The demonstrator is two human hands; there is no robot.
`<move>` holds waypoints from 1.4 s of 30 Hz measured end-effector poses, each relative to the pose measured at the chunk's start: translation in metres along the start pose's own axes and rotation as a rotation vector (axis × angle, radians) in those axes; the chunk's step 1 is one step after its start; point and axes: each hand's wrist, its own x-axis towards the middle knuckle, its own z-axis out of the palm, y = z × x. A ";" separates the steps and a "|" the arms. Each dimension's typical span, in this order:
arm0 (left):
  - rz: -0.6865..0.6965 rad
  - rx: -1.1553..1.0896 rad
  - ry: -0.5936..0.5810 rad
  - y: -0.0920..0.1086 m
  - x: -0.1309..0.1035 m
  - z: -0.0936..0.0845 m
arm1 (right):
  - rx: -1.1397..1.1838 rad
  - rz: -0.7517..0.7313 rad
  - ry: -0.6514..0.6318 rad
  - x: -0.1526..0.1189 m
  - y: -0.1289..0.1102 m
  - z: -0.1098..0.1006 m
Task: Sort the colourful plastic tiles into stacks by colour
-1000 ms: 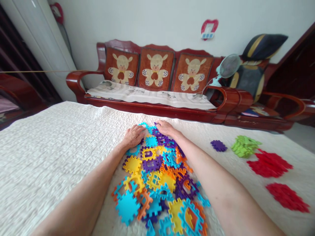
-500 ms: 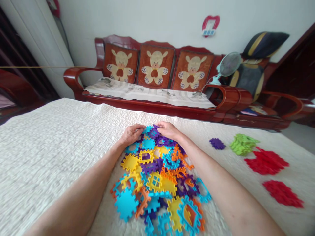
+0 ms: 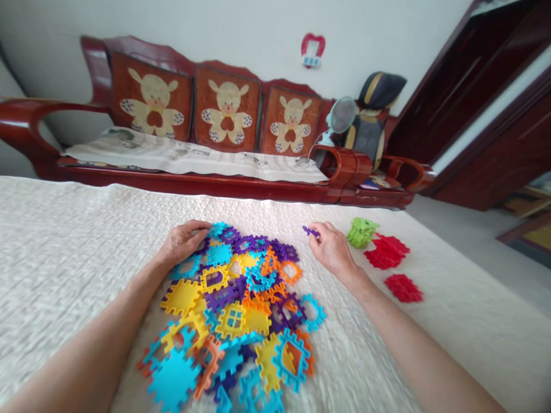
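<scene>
A heap of notched plastic pieces (image 3: 241,304) in turquoise, yellow, purple and orange lies on the pale quilted cover (image 3: 103,229). At the heap's far left edge, my left hand (image 3: 186,240) has its fingers closed near a turquoise piece (image 3: 218,229); what they pinch, if anything, is hidden. My right hand (image 3: 329,244) is to the right of the heap, apart from it, with a purple piece (image 3: 310,232) pinched between thumb and fingers. Just beyond that hand sits a green stack of pieces (image 3: 361,232).
Two red piles (image 3: 387,251) lie near the right edge of the cover, one nearer me. Behind the cover stands a wooden sofa (image 3: 193,186) with three bear cushions. A small fan (image 3: 342,116) and a wooden armchair (image 3: 404,172) are at the back right.
My right hand has lifted off the heap and moved right, carrying a purple piece. My left hand stays at the heap's far edge. The view has turned to the right.
</scene>
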 end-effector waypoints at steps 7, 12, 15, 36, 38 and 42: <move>0.102 0.310 -0.119 0.000 0.000 -0.008 | -0.370 0.088 -0.230 -0.045 0.007 -0.019; 0.054 0.308 -0.145 0.003 -0.003 -0.010 | -0.015 0.086 -0.305 -0.038 0.011 -0.022; 0.022 0.259 -0.148 0.002 -0.004 -0.010 | 0.165 0.034 -0.245 -0.032 0.018 -0.022; 0.022 0.345 -0.134 -0.006 -0.001 -0.014 | 0.333 -0.215 -0.095 -0.012 0.030 0.003; 0.012 0.372 -0.131 -0.009 0.001 -0.015 | 0.280 -0.156 -0.008 -0.005 0.052 -0.006; 0.008 0.401 -0.121 -0.014 0.003 -0.015 | 0.178 -0.081 0.080 -0.001 0.090 -0.008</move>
